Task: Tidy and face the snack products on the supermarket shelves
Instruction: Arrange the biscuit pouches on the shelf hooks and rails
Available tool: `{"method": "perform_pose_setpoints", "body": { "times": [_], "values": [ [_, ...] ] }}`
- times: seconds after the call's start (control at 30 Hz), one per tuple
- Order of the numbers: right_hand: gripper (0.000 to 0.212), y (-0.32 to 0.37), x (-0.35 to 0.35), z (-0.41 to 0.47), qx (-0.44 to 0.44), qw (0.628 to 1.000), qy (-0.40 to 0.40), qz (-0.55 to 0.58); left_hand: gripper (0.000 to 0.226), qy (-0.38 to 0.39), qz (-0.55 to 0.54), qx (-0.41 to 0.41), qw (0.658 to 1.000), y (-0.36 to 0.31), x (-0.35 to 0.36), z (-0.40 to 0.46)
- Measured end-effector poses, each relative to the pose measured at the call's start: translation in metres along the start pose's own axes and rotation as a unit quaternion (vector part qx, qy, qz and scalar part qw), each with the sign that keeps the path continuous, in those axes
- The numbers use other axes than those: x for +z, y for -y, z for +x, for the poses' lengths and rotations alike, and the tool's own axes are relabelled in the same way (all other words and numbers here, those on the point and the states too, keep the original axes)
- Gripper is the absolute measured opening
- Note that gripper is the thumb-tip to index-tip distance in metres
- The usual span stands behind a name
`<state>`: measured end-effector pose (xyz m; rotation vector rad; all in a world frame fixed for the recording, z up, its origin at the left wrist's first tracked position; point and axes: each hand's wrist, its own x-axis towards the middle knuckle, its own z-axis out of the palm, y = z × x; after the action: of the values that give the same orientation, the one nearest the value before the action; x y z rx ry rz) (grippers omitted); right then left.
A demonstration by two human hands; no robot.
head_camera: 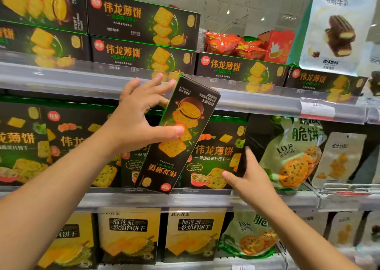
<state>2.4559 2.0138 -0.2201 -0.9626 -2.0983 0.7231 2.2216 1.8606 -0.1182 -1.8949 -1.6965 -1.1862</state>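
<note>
Black cracker box (181,132), upside down and tilted, is pinched by the left hand (135,113) in front of the middle shelf (267,200). Right hand (249,179) is spread open, just beside the box's lower end, holding nothing.

Two bare forearms and hands (131,113), no sleeves, rings or watch

The left hand (137,113) holds a black cracker box (178,134) upside down, tilted, mid-frame. The right hand (249,177) is open, lower right.
</note>
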Motion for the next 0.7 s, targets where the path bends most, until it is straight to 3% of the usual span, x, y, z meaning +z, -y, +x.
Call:
{"method": "perform_pose_setpoints", "body": {
  "times": [0.1, 0.23, 0.33, 0.47, 0.6, 0.7],
  "values": [
    [0.084, 0.035, -0.005, -0.031, -0.124, 0.990, -0.057, 0.026, 0.064, 0.029, 0.024, 0.003, 0.999, -0.003, -0.003, 0.001],
    [0.083, 0.093, -0.034, -0.037, -0.238, 0.967, -0.014, 0.086, 0.068, 0.130, 0.024, -0.002, 0.991, -0.013, -0.014, 0.005],
    [0.084, 0.129, -0.059, -0.023, -0.255, 0.962, 0.037, 0.087, 0.063, 0.194, 0.006, 0.012, 0.981, -0.032, -0.022, 0.015],
    [0.065, 0.146, -0.090, -0.014, -0.298, 0.950, 0.023, 0.092, 0.064, 0.173, -0.068, 0.008, 0.982, -0.058, -0.028, 0.031],
    [0.036, 0.147, -0.124, -0.003, -0.319, 0.927, -0.030, 0.194, 0.074, 0.116, -0.088, 0.030, 0.989, -0.057, -0.039, 0.033],
    [0.031, 0.146, -0.148, 0.010, -0.311, 0.915, -0.069, 0.246, 0.056, 0.064, -0.111, 0.059, 0.990, -0.056, -0.053, 0.043]
  ]
}}
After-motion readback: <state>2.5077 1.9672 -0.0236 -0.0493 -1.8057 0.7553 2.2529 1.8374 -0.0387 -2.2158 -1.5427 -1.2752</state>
